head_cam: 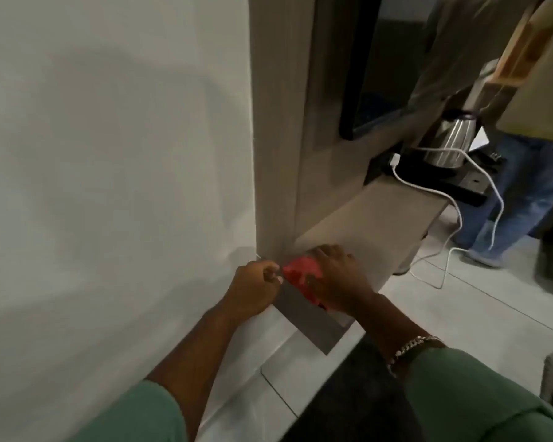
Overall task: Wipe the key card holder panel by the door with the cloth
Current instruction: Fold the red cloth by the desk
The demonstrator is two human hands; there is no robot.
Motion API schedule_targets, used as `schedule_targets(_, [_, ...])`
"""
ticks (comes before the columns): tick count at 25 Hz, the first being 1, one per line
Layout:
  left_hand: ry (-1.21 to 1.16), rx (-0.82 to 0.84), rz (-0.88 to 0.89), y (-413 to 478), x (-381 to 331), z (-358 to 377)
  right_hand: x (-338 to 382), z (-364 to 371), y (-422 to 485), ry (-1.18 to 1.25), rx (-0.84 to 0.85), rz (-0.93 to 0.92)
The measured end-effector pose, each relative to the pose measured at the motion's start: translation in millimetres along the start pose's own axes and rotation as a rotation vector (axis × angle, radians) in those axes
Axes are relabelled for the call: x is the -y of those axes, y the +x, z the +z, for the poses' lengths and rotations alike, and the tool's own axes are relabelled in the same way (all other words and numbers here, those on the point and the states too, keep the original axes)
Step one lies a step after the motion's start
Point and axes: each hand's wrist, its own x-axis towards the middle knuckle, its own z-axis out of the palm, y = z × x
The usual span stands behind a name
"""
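A red cloth (300, 273) lies bunched on the near corner of a wooden desk top (380, 215), beside a tall wood-grain panel (278, 122). My right hand (336, 279) presses down on the cloth and grips it. My left hand (256, 288) is closed at the desk's near edge, its fingertips pinching the cloth's left end. A grey side board (307, 317) hangs below the two hands. No key card holder panel shows in this view.
A white wall (109, 154) fills the left. On the desk farther back stand a steel kettle (450, 141) on a black tray and a white charger cable (454, 231) trailing to the floor. Another person in jeans (524, 193) stands at the right. A dark mat (358, 393) covers the floor.
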Motion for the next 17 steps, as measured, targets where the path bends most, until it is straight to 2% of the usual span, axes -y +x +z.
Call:
schedule_targets(2, [-0.087, 0.042, -0.184, 17.3, 11.2, 33.0, -23.6, 27.8, 8.2, -0.031, -0.02, 0.033])
schedule_targets(4, [-0.328, 0.111, -0.375, 24.9, 18.1, 58.1, -40.0, 49.3, 7.8, -0.004, -0.002, 0.044])
schedule_targets(7, [-0.673, 0.09, -0.494, 32.9, 16.9, 74.5, -45.8, 62.1, 1.3, 0.022, -0.057, -0.018])
schedule_targets(9, [-0.788, 0.021, -0.516, 32.3, 15.4, 75.4, -38.2, 64.4, -9.7, 0.062, -0.084, -0.049])
schedule_targets(12, [-0.813, -0.054, -0.508, 16.3, 16.4, 60.6, -12.7, 62.8, -24.8, 0.135, -0.09, -0.058])
schedule_targets(17, [-0.694, -0.103, -0.31, -41.4, 8.9, -22.3, 69.9, 38.2, -42.7, 0.074, -0.123, -0.302])
